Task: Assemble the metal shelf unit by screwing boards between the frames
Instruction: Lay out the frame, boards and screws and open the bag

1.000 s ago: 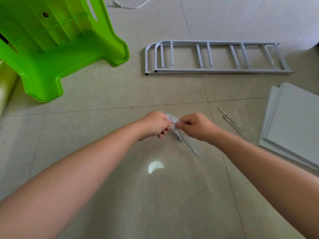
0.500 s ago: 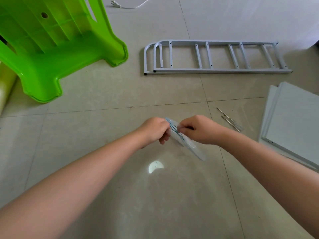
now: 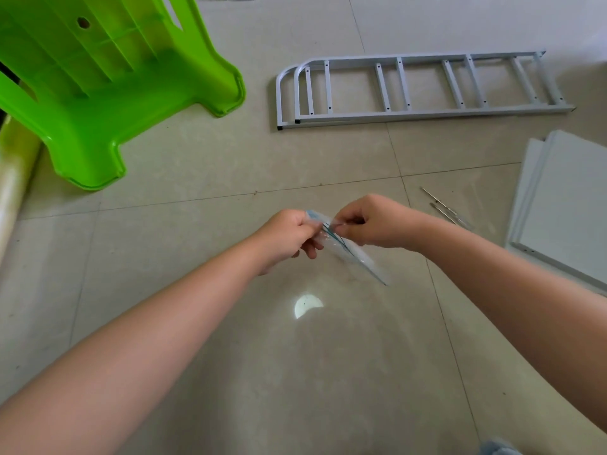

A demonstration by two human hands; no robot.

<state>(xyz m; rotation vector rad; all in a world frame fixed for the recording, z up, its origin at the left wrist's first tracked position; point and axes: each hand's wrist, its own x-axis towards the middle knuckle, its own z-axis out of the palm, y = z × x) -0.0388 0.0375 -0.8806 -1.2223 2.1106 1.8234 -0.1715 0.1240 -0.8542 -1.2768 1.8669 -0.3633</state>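
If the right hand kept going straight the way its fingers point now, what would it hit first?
The right hand points left, so it would first meet the clear plastic bag it pinches, then probably the left hand gripping the other side.

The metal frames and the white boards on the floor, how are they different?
The metal frames are long, with open gaps between thin rungs; the white boards are wide, solid panels. The frames have one rounded end; the boards have square corners. The frames lie farther away, the boards at the right edge. Both are pale, stacked flat on the floor, and untouched.
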